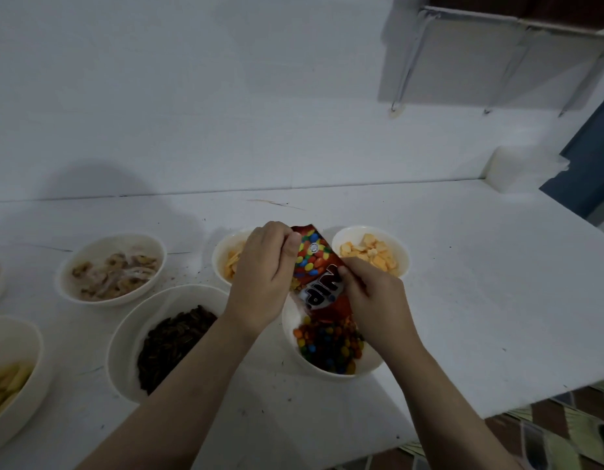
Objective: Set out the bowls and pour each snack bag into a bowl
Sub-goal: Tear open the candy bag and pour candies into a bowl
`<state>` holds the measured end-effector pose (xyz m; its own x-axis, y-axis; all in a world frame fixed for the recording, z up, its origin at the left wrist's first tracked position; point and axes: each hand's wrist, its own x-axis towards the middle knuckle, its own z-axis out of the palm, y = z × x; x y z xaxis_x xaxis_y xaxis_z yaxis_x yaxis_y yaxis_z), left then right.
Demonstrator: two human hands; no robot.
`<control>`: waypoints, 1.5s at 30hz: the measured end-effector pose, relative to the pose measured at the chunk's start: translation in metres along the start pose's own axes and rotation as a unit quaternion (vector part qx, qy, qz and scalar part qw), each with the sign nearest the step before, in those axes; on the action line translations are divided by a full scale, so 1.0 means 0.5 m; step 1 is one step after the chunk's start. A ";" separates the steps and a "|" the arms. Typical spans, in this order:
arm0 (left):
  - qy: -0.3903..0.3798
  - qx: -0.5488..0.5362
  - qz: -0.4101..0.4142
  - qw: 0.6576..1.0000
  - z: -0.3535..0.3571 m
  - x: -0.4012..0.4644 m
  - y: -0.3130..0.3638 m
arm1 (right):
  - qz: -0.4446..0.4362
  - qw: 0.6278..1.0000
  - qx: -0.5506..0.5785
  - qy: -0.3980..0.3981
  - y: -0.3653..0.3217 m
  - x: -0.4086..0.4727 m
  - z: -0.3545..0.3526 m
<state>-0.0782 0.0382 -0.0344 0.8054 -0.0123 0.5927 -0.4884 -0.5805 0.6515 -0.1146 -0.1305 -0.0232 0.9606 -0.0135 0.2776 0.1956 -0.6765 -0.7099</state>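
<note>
Upended candy bag over bowl

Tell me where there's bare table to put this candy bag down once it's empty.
Free: the table right of the candy bowl and cracker bowl, out to its edge; also the strip behind the bowls along the wall. Crowded: left of the hands, where the dark-snack bowl and others sit close together.
</note>
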 end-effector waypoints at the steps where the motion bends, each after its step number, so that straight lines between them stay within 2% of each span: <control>1: 0.006 0.006 0.001 1.000 0.002 -0.006 -0.003 | 0.019 1.000 0.005 -0.002 0.009 -0.004 -0.004; 3: 0.008 -0.001 -0.030 1.000 0.008 -0.021 -0.013 | 0.052 0.998 0.028 0.001 0.024 -0.013 -0.013; 5: -0.021 -0.106 -0.110 0.988 0.010 -0.033 -0.006 | 0.081 0.994 0.074 0.007 0.036 -0.023 -0.021; 6: -0.048 -0.205 -0.162 0.964 0.011 -0.036 0.004 | 0.096 0.990 0.104 0.012 0.039 -0.028 -0.023; 8: -0.102 -0.377 -0.237 0.889 0.019 -0.042 0.022 | 0.120 0.980 0.157 0.017 0.045 -0.036 -0.021; 9: -0.117 -0.407 -0.251 0.871 0.024 -0.043 0.026 | 0.128 0.976 0.173 0.016 0.044 -0.039 -0.018; 10: -0.125 -0.413 -0.253 0.866 0.027 -0.043 0.029 | 0.133 0.973 0.187 0.018 0.041 -0.041 -0.016; 13: -0.124 -0.398 -0.228 0.880 0.036 -0.038 0.034 | 0.148 0.957 0.245 0.041 0.025 -0.041 -0.021; 16: -0.123 -0.369 -0.203 0.898 0.039 -0.028 0.039 | 0.144 0.948 0.285 0.003 0.020 -0.037 -0.028; 22: -0.116 -0.380 -0.225 0.890 0.035 -0.009 0.037 | 0.134 0.941 0.307 -0.049 0.017 -0.036 -0.045; 26: -0.121 -0.391 -0.239 0.880 0.034 -0.003 0.022 | 0.138 0.934 0.327 -0.047 0.026 -0.023 -0.058; 29: -0.117 -0.382 -0.216 0.891 0.036 -0.003 0.023 | 0.121 0.937 0.327 -0.025 0.014 -0.009 -0.061; 33: -0.083 -0.372 -0.203 0.902 0.036 -0.003 0.029 | 0.127 0.930 0.341 0.050 -0.006 -0.001 -0.050; 35: -0.113 -0.379 -0.202 0.896 0.028 -0.004 0.027 | 0.133 0.924 0.348 0.091 -0.008 0.003 -0.048; 39: -0.244 -0.336 -0.220 0.883 0.023 -0.022 0.016 | 0.133 0.903 0.385 0.140 -0.007 0.017 -0.060; 43: -0.220 -0.309 -0.230 0.896 0.031 -0.031 -0.002 | 0.109 0.906 0.386 0.134 -0.015 0.017 -0.062; 45: -0.247 -0.284 -0.215 0.901 0.025 -0.026 -0.009 | 0.110 0.907 0.381 0.139 -0.015 0.015 -0.059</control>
<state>-0.0821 0.0306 -0.0508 0.9441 -0.3275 0.0368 -0.0768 -0.1098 0.9910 -0.1145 -0.1473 0.0031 0.9269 -0.3430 0.1524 0.1870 0.0700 -0.9799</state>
